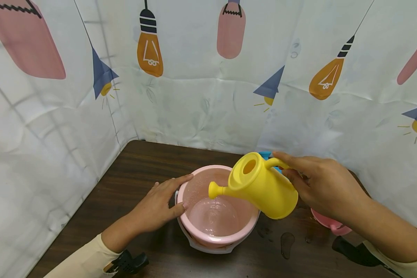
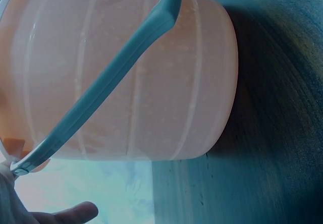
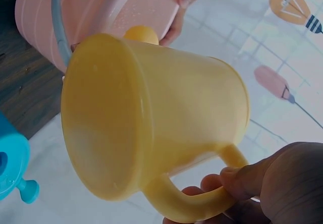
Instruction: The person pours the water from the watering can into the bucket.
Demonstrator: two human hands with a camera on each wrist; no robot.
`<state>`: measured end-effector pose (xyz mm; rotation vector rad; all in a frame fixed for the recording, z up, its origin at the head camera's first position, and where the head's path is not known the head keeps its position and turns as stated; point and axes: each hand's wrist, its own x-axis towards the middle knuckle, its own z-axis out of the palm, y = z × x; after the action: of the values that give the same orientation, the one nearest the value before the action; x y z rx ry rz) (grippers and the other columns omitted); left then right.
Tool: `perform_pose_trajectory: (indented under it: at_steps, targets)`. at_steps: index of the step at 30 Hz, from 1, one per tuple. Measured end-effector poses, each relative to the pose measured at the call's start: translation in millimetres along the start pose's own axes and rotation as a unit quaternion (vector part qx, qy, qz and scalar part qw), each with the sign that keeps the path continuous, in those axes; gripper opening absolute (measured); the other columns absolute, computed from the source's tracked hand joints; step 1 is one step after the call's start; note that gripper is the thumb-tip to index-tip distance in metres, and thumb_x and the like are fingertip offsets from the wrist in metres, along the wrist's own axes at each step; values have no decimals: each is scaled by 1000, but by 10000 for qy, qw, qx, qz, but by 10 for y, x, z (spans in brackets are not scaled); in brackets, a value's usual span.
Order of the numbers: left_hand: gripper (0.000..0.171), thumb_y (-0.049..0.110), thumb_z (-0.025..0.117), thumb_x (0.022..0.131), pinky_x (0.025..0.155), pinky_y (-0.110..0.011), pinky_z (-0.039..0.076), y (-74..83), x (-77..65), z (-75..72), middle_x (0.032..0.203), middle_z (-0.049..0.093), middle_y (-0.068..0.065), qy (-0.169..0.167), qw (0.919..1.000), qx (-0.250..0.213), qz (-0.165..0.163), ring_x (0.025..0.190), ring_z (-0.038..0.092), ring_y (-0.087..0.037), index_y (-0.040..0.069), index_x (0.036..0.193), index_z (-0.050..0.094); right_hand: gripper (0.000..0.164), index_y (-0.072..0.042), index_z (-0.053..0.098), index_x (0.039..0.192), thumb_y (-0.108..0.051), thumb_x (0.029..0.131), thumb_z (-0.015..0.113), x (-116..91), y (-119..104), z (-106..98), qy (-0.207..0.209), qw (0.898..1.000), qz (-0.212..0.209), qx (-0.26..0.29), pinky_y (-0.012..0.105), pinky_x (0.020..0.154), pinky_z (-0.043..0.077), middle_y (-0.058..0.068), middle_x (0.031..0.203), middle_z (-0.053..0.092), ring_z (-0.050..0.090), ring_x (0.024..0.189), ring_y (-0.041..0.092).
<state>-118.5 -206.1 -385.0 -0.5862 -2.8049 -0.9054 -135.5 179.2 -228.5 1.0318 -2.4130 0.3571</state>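
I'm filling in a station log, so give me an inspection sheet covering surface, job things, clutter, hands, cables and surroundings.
Surface: dark wood-grain table with a puddle.
Job things: yellow watering can tilted, spout over a pink bucket.
Clutter: blue item and pink item, both partly seen.
Hands: left hand touches the bucket; right hand grips the can's handle.
Cables: nothing seen.
Surroundings: pale sheeting printed with lamps.

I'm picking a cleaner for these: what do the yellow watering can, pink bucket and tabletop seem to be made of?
Yellow watering can: probably molded plastic, semi-gloss, judging by its even color and rounded edges.
Pink bucket: likely plastic too, smooth and shiny, with highlights along the rim.
Tabletop: dark streaky grain with a slight sheen; wood or wood-look laminate, I can't tell which.
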Motion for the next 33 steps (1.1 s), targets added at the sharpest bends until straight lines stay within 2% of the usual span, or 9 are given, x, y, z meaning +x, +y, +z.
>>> perform_pose_trajectory:
  at_steps: [24, 33]
  targets:
    - [74, 43, 67, 91, 108, -78, 20, 18, 18, 0, 152, 49, 0, -59, 9999, 52, -142, 141, 45, -29, 43, 158, 34, 52, -16, 72, 131, -2, 82, 80, 6, -14, 11, 40, 10000, 25, -38, 24, 49, 37, -10, 85, 70, 41, 58, 3]
    - [74, 43, 67, 91, 108, -79, 19, 18, 13, 1, 153, 49, 0, -83, 9998, 19, -170, 142, 43, -32, 43, 158, 34, 52, -16, 74, 129, -3, 80, 83, 9, -15, 39, 127, 9999, 54, 2, 26, 49, 38, -7, 91, 74, 43, 60, 4]
